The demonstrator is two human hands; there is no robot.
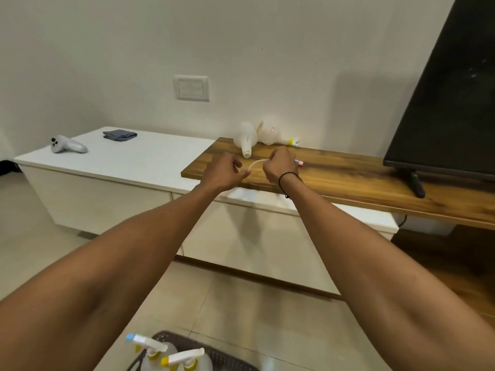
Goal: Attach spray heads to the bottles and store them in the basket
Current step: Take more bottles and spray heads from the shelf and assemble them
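Clenched on a spray head (294, 162), the right hand (280, 167) steadies it while the left hand (225, 171) pinches its dip tube (255, 164), probably straightening it for the lying bottle (246, 141).

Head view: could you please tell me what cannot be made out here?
- Spray head: hidden inside the right hand; only its tube and pink tip show.
- Basket: cut off by the bottom edge.
- Far bottle: partly behind the near bottle.
- Left hand grip on the tube: too small.

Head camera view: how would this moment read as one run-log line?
right hand: holds spray head | left hand: pinches dip tube end | open bottle: lying on wooden shelf | basket: two finished bottles
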